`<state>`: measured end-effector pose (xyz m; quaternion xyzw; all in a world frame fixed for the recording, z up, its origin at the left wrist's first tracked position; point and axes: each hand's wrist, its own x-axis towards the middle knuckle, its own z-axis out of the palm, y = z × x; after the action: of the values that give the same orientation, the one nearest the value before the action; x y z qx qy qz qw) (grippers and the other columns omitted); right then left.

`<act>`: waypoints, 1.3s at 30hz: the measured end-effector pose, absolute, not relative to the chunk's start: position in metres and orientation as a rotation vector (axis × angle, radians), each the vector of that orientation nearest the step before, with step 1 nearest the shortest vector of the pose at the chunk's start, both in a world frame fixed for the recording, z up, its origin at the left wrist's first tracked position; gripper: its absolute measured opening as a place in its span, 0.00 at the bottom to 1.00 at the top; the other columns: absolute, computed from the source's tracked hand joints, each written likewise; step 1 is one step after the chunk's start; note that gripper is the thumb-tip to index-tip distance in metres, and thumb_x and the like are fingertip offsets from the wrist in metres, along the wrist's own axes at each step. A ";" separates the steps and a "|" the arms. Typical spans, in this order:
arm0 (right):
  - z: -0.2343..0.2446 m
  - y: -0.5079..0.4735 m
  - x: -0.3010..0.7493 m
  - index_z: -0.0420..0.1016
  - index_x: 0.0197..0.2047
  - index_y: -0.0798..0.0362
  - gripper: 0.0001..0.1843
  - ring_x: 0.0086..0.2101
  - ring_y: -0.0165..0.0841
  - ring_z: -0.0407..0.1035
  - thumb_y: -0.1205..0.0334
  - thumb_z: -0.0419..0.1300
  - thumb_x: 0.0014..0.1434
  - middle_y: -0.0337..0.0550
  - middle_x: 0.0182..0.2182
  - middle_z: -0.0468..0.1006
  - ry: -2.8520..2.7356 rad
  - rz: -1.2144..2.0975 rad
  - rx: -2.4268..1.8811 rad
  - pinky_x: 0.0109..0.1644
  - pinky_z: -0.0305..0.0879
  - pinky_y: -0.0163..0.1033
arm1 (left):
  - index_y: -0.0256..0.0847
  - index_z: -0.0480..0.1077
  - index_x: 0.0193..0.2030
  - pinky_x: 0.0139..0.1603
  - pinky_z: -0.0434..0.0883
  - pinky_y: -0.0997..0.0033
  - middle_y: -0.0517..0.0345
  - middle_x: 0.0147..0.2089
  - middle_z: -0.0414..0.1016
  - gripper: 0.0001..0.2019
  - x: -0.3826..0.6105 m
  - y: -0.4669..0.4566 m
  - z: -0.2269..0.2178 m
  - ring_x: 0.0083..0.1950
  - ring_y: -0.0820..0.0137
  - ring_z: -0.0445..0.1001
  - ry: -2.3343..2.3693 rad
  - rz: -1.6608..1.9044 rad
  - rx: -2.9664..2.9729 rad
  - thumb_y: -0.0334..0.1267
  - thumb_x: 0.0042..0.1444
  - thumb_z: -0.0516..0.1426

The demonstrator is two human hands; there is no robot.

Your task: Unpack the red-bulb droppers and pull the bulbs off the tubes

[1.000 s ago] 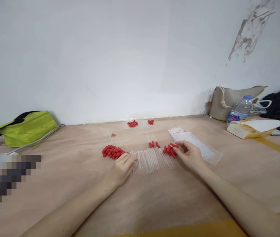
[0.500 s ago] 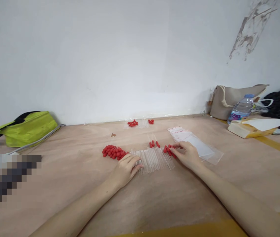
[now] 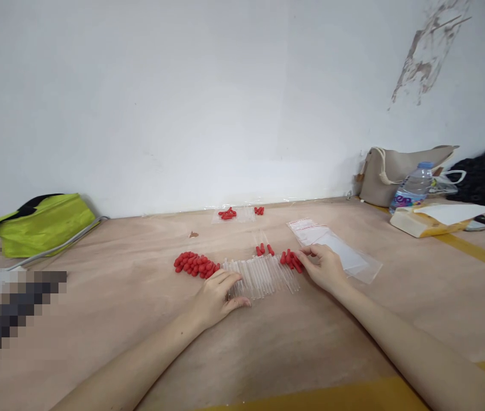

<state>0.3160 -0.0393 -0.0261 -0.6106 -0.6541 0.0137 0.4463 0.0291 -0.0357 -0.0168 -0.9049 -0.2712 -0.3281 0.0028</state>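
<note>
My left hand (image 3: 217, 297) rests at the left end of a row of clear glass dropper tubes (image 3: 263, 278), thumb and fingers spread apart. Beside its fingertips lies a heap of red rubber dropper bulbs (image 3: 193, 264). My right hand (image 3: 322, 265) is at a smaller group of red bulbs (image 3: 287, 258) by the right end of the row. Its thumb and fingertips close on a red rubber bulb (image 3: 298, 266) there. Just beyond the row lie a few droppers with red bulbs fitted (image 3: 263, 249), their tubes pointing away from me.
Clear zip bags (image 3: 332, 245) lie right of the tubes. Near the wall sits a bag with red bulbs (image 3: 227, 213). A yellow-green bag (image 3: 45, 225) is at left. A water bottle (image 3: 413, 185), a beige handbag (image 3: 382, 177) and a tissue pack (image 3: 422, 221) stand at right.
My left thumb has swung away from the fingers, widening the hand. My right hand stays at the small group of bulbs. The whole view has shifted slightly.
</note>
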 end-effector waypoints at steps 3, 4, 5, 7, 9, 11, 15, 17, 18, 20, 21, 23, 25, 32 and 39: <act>-0.028 -0.039 0.319 0.74 0.29 0.51 0.13 0.32 0.33 0.65 0.54 0.52 0.53 0.41 0.27 0.75 -1.575 0.003 -1.517 0.38 0.59 0.37 | 0.37 0.65 0.45 0.43 0.68 0.64 0.50 0.42 0.72 0.23 0.030 -0.039 -0.014 0.41 0.66 0.68 -0.855 -1.051 -2.819 0.49 0.46 0.60; -0.026 -0.038 0.320 0.74 0.29 0.52 0.13 0.32 0.33 0.65 0.54 0.52 0.53 0.41 0.28 0.75 -1.564 -0.017 -1.516 0.38 0.59 0.37 | 0.38 0.66 0.45 0.43 0.68 0.64 0.50 0.42 0.71 0.23 0.030 -0.040 -0.014 0.42 0.65 0.67 -0.863 -1.062 -2.804 0.50 0.45 0.60; -0.023 -0.037 0.320 0.74 0.29 0.52 0.13 0.33 0.33 0.65 0.55 0.51 0.53 0.41 0.28 0.75 -1.560 -0.041 -1.523 0.38 0.58 0.37 | 0.38 0.66 0.45 0.43 0.67 0.63 0.50 0.42 0.71 0.24 0.030 -0.042 -0.013 0.42 0.65 0.67 -0.876 -1.073 -2.785 0.51 0.45 0.60; -0.010 -0.033 0.318 0.74 0.31 0.52 0.13 0.34 0.33 0.66 0.56 0.51 0.53 0.41 0.30 0.75 -1.572 -0.084 -1.587 0.40 0.58 0.37 | 0.38 0.67 0.43 0.43 0.66 0.63 0.50 0.41 0.71 0.21 0.029 -0.044 -0.011 0.41 0.65 0.67 -0.905 -1.097 -2.744 0.50 0.46 0.59; 0.008 -0.024 0.312 0.74 0.33 0.50 0.12 0.37 0.34 0.66 0.56 0.50 0.52 0.41 0.32 0.76 -1.634 -0.063 -1.759 0.42 0.56 0.38 | 0.39 0.68 0.41 0.43 0.65 0.63 0.51 0.40 0.71 0.15 0.028 -0.044 -0.011 0.40 0.65 0.67 -0.936 -1.118 -2.712 0.46 0.50 0.57; 0.027 -0.009 0.301 0.74 0.33 0.48 0.13 0.39 0.36 0.66 0.56 0.49 0.53 0.41 0.34 0.76 -1.750 0.073 -2.024 0.43 0.55 0.41 | 0.39 0.69 0.39 0.42 0.64 0.63 0.52 0.38 0.71 0.10 0.027 -0.043 -0.011 0.40 0.66 0.67 -0.969 -1.128 -2.689 0.42 0.54 0.54; 0.042 0.027 0.273 0.73 0.21 0.52 0.09 0.33 0.39 0.68 0.55 0.59 0.43 0.43 0.24 0.75 -1.814 0.285 -2.202 0.42 0.55 0.46 | 0.40 0.70 0.37 0.41 0.63 0.65 0.54 0.37 0.71 0.07 0.024 -0.041 -0.011 0.38 0.67 0.66 -0.997 -1.127 -2.652 0.39 0.54 0.54; 0.039 0.042 0.261 0.70 0.16 0.54 0.09 0.29 0.38 0.68 0.58 0.63 0.37 0.42 0.18 0.72 -1.840 0.399 -2.271 0.41 0.56 0.48 | 0.41 0.70 0.36 0.41 0.62 0.65 0.55 0.36 0.71 0.06 0.024 -0.041 -0.012 0.39 0.67 0.66 -0.995 -1.122 -2.647 0.38 0.54 0.54; 0.036 0.047 0.256 0.69 0.15 0.54 0.09 0.27 0.38 0.68 0.59 0.64 0.35 0.42 0.16 0.71 -1.848 0.443 -2.294 0.40 0.57 0.48 | 0.41 0.70 0.36 0.41 0.62 0.65 0.55 0.37 0.71 0.06 0.023 -0.041 -0.012 0.39 0.67 0.66 -0.992 -1.120 -2.646 0.38 0.54 0.54; 0.032 0.055 0.251 0.68 0.15 0.54 0.09 0.25 0.37 0.68 0.61 0.65 0.34 0.41 0.14 0.69 -1.858 0.509 -2.320 0.37 0.58 0.47 | 0.41 0.70 0.36 0.42 0.62 0.64 0.55 0.37 0.71 0.06 0.023 -0.041 -0.012 0.39 0.67 0.66 -0.985 -1.123 -2.643 0.38 0.53 0.54; 0.031 0.057 0.251 0.68 0.15 0.54 0.09 0.25 0.37 0.68 0.61 0.65 0.35 0.40 0.14 0.69 -1.862 0.534 -2.321 0.35 0.59 0.45 | 0.41 0.70 0.36 0.42 0.61 0.64 0.55 0.37 0.71 0.06 0.023 -0.041 -0.012 0.39 0.67 0.66 -0.985 -1.123 -2.642 0.38 0.54 0.54; 0.036 0.059 0.254 0.68 0.15 0.53 0.08 0.24 0.36 0.68 0.62 0.64 0.36 0.40 0.14 0.69 -1.869 0.565 -2.307 0.32 0.59 0.42 | 0.41 0.69 0.37 0.42 0.61 0.64 0.55 0.37 0.71 0.06 0.023 -0.040 -0.012 0.40 0.67 0.66 -0.998 -1.122 -2.636 0.38 0.54 0.54; 0.045 0.057 0.261 0.69 0.16 0.54 0.07 0.23 0.35 0.67 0.62 0.62 0.39 0.40 0.15 0.69 -1.871 0.549 -2.269 0.30 0.58 0.39 | 0.40 0.67 0.38 0.42 0.62 0.65 0.54 0.38 0.70 0.07 0.023 -0.039 -0.012 0.40 0.67 0.66 -1.025 -1.123 -2.627 0.38 0.54 0.53; 0.048 -0.017 0.271 0.68 0.34 0.54 0.11 0.31 0.30 0.65 0.60 0.47 0.56 0.43 0.30 0.73 -1.890 0.157 -1.893 0.33 0.55 0.34 | 0.38 0.61 0.43 0.45 0.63 0.63 0.51 0.43 0.66 0.12 0.023 -0.038 -0.012 0.43 0.66 0.65 -1.049 -1.261 -2.567 0.37 0.53 0.54; -0.018 -0.086 0.260 0.68 0.33 0.53 0.05 0.31 0.30 0.61 0.64 0.52 0.56 0.40 0.27 0.72 -2.076 -0.505 -1.082 0.40 0.48 0.40 | 0.39 0.62 0.47 0.49 0.59 0.56 0.47 0.48 0.65 0.17 0.025 -0.050 -0.006 0.49 0.60 0.63 -0.874 -1.256 -2.407 0.38 0.50 0.57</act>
<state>0.2605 -0.0856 -0.0180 -0.4208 -0.8070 -0.1964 0.3648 0.0245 -0.0495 -0.0061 -0.8351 -0.3032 -0.4358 0.1442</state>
